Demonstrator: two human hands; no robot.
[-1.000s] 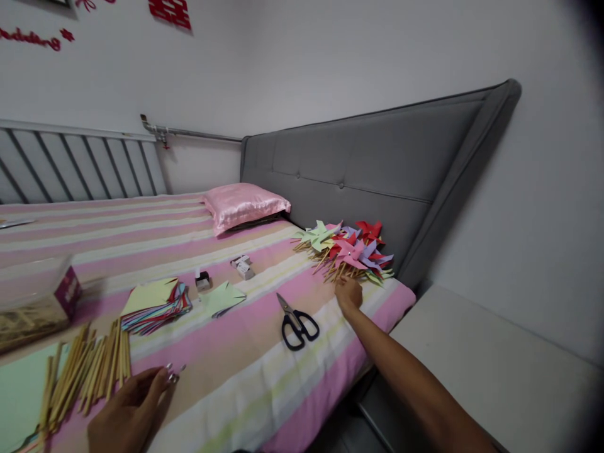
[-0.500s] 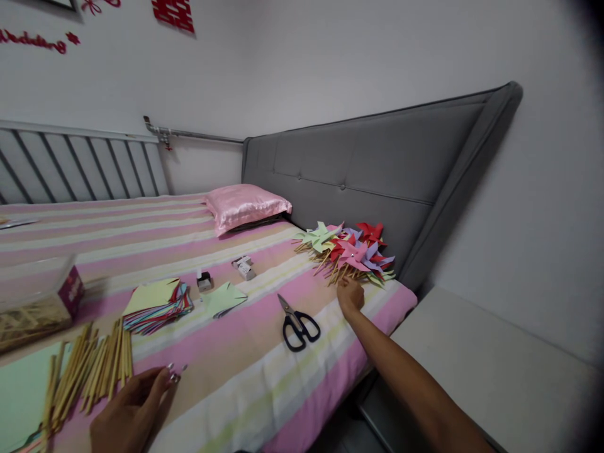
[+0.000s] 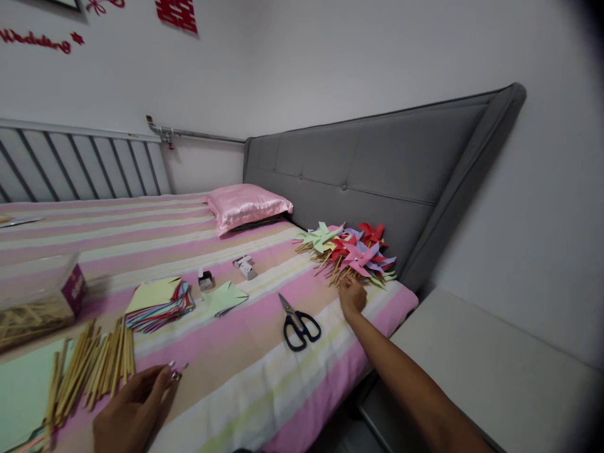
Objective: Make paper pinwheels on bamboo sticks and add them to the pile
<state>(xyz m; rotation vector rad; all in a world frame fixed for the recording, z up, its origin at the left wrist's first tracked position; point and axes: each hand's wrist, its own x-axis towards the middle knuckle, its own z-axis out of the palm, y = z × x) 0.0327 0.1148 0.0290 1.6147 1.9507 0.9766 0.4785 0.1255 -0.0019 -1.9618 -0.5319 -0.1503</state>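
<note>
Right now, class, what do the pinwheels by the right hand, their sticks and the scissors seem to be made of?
Pinwheels: matte coloured paper, folded into flat creased blades. Their sticks: pale tan, probably wood or bamboo. Scissors: grey metal blades, glossy black handles, probably plastic.

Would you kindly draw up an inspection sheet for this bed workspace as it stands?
Surface: striped pink bedsheet, lying flat.
Job's things: pile of paper pinwheels on sticks by the headboard; bundle of wooden sticks; stack of coloured paper squares; one folded green paper.
Clutter: black scissors, closed; two small boxes; clear box of sticks; pink pillow.
Hands: right hand at the pinwheel stick ends, grip unclear; left hand pinches small silvery pieces beside the sticks.
Cables: nothing seen.
Surroundings: grey headboard, metal rail, red wall decorations.
</note>
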